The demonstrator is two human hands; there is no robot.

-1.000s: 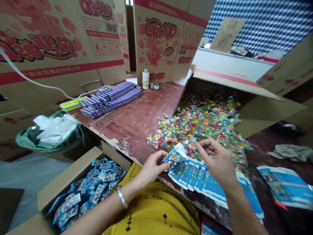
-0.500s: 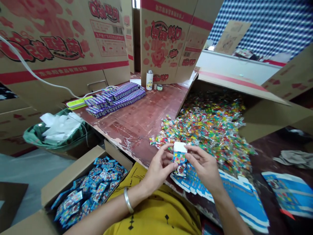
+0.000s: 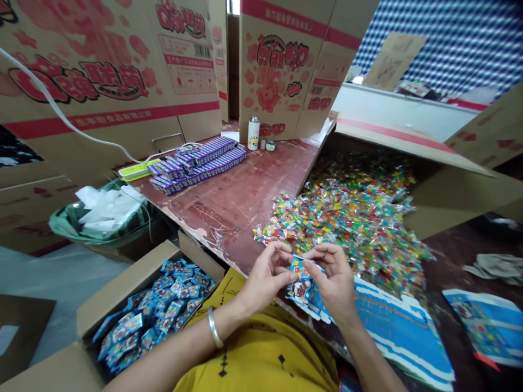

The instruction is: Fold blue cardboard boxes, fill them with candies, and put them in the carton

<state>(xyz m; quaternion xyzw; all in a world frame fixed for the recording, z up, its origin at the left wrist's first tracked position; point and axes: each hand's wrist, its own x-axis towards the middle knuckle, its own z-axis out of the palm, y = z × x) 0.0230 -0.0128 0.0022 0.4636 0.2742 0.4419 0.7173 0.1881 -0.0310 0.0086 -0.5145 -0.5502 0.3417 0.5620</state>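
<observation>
A small blue printed packet point(image 3: 300, 283) is held upright between my two hands at the table's front edge. My left hand point(image 3: 269, 275) grips its left side with thumb and fingers, a silver bangle on the wrist. On the other side, my right hand point(image 3: 333, 275) has its fingers at the packet's top right. The packet's white top flap no longer shows. Behind my hands lies a heap of wrapped colourful candies point(image 3: 351, 218), spilling from a tipped carton point(image 3: 445, 201). Flat blue-and-white packets point(image 3: 400, 332) are fanned out beside and under my right forearm.
An open carton point(image 3: 122, 283) of filled blue packets point(image 3: 163, 305) stands at lower left. Beyond it is a green-lined bin point(image 3: 65, 223). Purple boxes point(image 3: 196, 163), a white bottle point(image 3: 253, 133) and tall cartons point(image 3: 281, 71) stand farther back. A grey cloth point(image 3: 494, 267) lies right.
The white flap at the packet's top has been folded down out of sight. My right hand's fingers have moved in over the top edge. The whole view has shifted slightly.
</observation>
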